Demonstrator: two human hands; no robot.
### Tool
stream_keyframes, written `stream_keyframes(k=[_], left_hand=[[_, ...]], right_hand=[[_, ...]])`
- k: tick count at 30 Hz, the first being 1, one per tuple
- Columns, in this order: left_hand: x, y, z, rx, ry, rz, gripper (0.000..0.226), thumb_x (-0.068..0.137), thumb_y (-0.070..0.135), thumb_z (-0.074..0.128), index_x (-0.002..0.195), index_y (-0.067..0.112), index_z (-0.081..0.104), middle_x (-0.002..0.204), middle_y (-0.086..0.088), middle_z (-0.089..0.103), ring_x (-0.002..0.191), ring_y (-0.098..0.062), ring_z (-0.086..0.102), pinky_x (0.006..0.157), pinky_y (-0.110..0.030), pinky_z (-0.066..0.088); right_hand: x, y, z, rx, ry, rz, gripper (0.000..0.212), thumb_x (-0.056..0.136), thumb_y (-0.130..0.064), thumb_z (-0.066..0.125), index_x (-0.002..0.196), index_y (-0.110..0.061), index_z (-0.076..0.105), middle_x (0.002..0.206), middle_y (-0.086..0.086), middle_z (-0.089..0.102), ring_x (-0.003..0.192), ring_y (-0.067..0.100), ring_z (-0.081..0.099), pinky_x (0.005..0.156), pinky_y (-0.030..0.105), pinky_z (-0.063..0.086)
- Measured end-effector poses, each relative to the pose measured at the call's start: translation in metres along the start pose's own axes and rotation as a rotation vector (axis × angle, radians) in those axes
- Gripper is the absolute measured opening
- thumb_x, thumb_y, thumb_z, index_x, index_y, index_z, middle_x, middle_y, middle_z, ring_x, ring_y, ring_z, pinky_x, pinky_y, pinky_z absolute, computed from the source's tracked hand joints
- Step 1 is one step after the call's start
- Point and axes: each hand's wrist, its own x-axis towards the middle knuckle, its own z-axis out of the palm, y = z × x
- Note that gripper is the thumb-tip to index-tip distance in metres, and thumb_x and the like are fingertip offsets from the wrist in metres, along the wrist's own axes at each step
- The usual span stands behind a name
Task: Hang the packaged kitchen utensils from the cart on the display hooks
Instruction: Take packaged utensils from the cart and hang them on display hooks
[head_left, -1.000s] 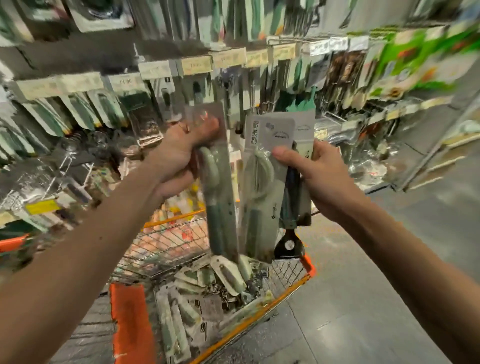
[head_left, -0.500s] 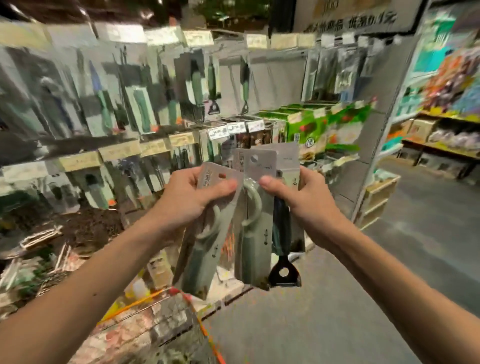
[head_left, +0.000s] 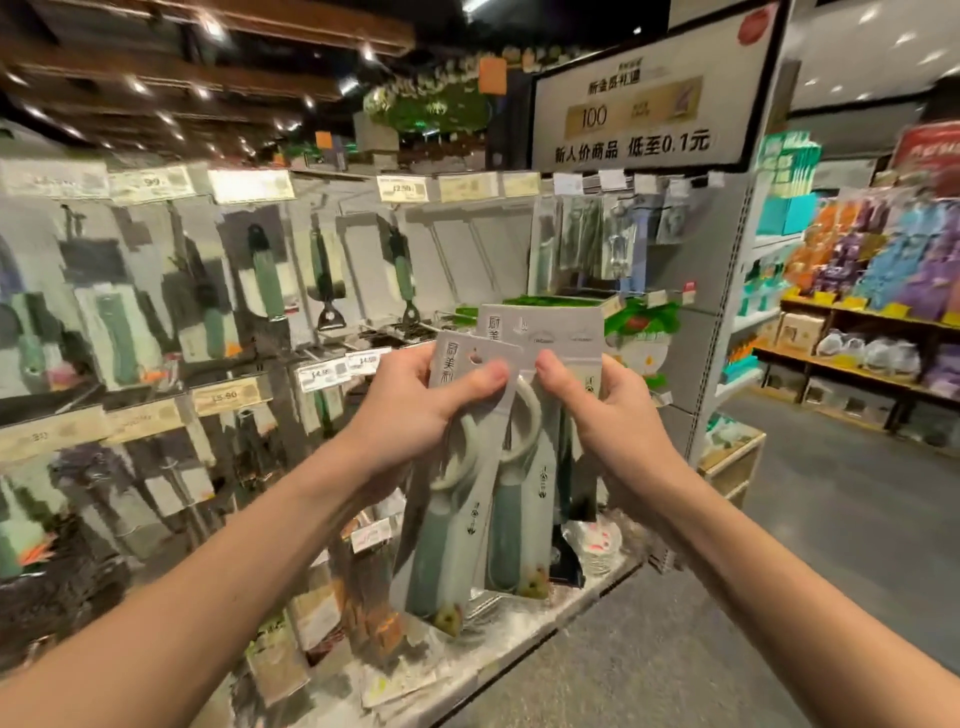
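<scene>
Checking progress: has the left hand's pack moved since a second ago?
Yes: the pack went right along the display, from over the cart to the green boxes.

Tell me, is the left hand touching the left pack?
Touching. The head view shows the left hand pinching the left pack at its top, thumb pressed on the card.

Pale grey cards (head_left: 540, 332) over sage-green handles (head_left: 431, 561), yellowish price tags (head_left: 231, 396), black-lettered white sign (head_left: 639, 104), grey floor (head_left: 831, 545).
</scene>
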Motion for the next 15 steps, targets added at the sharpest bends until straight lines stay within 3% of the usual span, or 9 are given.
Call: stream_keyframes(k=[6, 15], left_hand=[[0.087, -0.031, 0.036, -0.064, 0.013, -0.024, 0.041, 0.079, 0.03, 0.074, 0.112, 0.006, 0.07, 0.104, -0.017, 0.075, 0.1, -0.036, 0.071, 0.097, -0.056, 0.052], [0.226, -0.056, 0.084, -0.139, 0.002, -0.017, 0.024, 0.087, 0.016, 0.069, 0.108, 0.004, 0.068, 0.1, -0.017, 0.076, 0.091, -0.032, 0.074, 0.081, -0.04, 0.061]], right_hand=[[0.068, 0.019, -0.068, -0.053, 0.002, -0.014, 0.017, 0.086, -0.013, 0.071, 0.1, -0.022, 0.068, 0.099, -0.002, 0.077, 0.091, 0.011, 0.073, 0.073, 0.024, 0.058], [0.204, 0.051, -0.133, -0.046, -0.044, -0.021, 0.03, 0.075, -0.008, 0.077, 0.103, -0.013, 0.07, 0.097, 0.0, 0.078, 0.09, 0.016, 0.074, 0.07, 0.025, 0.059]])
